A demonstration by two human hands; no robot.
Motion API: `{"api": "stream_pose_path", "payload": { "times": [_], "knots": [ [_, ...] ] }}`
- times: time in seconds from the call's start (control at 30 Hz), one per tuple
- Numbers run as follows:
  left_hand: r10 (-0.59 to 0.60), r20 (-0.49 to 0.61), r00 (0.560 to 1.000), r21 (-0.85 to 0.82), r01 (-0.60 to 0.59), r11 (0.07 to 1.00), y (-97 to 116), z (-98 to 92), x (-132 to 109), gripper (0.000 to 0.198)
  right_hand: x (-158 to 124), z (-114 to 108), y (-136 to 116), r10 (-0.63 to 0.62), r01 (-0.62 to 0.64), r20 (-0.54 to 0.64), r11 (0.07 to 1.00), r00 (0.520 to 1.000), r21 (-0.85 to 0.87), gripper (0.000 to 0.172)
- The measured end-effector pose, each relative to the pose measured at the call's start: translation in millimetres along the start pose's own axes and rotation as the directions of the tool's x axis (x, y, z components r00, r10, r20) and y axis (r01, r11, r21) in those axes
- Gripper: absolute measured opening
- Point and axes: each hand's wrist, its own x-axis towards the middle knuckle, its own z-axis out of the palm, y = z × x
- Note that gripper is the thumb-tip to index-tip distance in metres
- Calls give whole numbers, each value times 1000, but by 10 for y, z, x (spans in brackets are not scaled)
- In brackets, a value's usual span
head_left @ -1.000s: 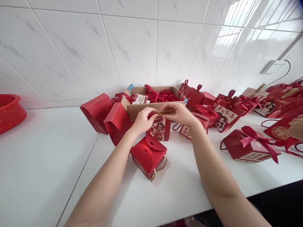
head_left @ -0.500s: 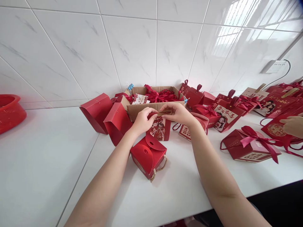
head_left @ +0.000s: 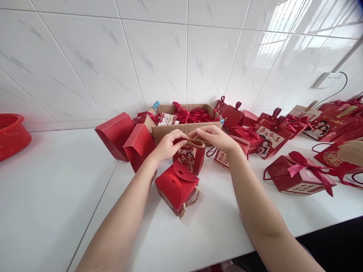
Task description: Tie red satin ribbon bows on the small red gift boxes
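My left hand and my right hand both pinch the top of a small red gift box printed with a cartoon couple, which stands upright on the white counter. A tan strap handle arches over the box top between my fingertips. Just in front of it sits a plain red box with round flaps and a rope handle. Behind my hands is an open cardboard carton filled with red ribbons.
Two plain red boxes lean at the left of the carton. Several finished red boxes with bows cover the right of the counter. Another person's hand rests at the right edge. A red basin stands far left.
The printed box has tipped slightly toward me and its tan handle now arches up; my fingers have shifted along the top. The other person's hand moved a little left.
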Motion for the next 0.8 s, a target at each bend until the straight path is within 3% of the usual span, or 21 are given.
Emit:
{"api": "stream_pose_path", "payload": {
  "times": [0.13, 0.27, 0.47, 0.57, 0.67, 0.8],
  "knots": [
    [-31, 120, 992, -47, 37, 998, -35, -108, -27, 19, -14, 6, -58, -33, 42, 120, 996, 992, -73, 24],
    [-38, 185, 982, -62, 51, 997, -47, -107, -35, 19, 2, 27, -70, -41, 55, 134, 994, 990, -98, 19],
    [55, 64, 996, 11, -55, 998, 44, -63, 15, 15, -3, 53, -129, -114, 119, 43, 983, 993, -141, 8],
    [157, -21, 987, 109, -154, 982, 251, -113, 20, 10, -72, 63, -264, -165, 165, 15, 974, 986, -156, 16],
    [249, -34, 968, 199, -237, 951, 585, -194, -31, 11, -211, 87, -455, -249, 245, -6, 958, 968, -151, 17],
    [398, -40, 917, 223, -380, 898, 1040, -294, -166, 8, -482, 139, -743, -452, 442, -38, 884, 891, -153, 11]
  ]
}}
